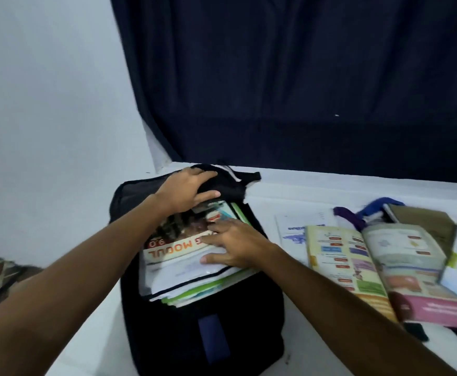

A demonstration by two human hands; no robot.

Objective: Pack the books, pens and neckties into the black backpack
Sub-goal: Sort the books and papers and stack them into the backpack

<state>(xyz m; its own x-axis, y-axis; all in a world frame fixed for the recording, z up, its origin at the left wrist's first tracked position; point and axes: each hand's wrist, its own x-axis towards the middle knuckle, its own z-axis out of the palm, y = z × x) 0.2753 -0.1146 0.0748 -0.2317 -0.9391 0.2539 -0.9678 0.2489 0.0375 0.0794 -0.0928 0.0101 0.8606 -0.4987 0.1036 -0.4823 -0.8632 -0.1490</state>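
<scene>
A dark curtain (303, 77) hangs behind the white table (330, 191). The black backpack (200, 335) lies open at the near left, a stack of books (183, 270) filling its mouth. More books (371, 267) lie spread to the right, neckties (357, 215) just beyond them. The left hand (186, 191) grips the backpack's far flap. The right hand (235, 245) lies flat, fingers spread, on the stack.

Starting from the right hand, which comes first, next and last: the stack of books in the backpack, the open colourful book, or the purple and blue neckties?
1. Stack of books, directly under the right hand, inside the black backpack.
2. Open colourful book, on the table to its right.
3. Purple and blue neckties, beyond that book, toward the curtain.
</scene>
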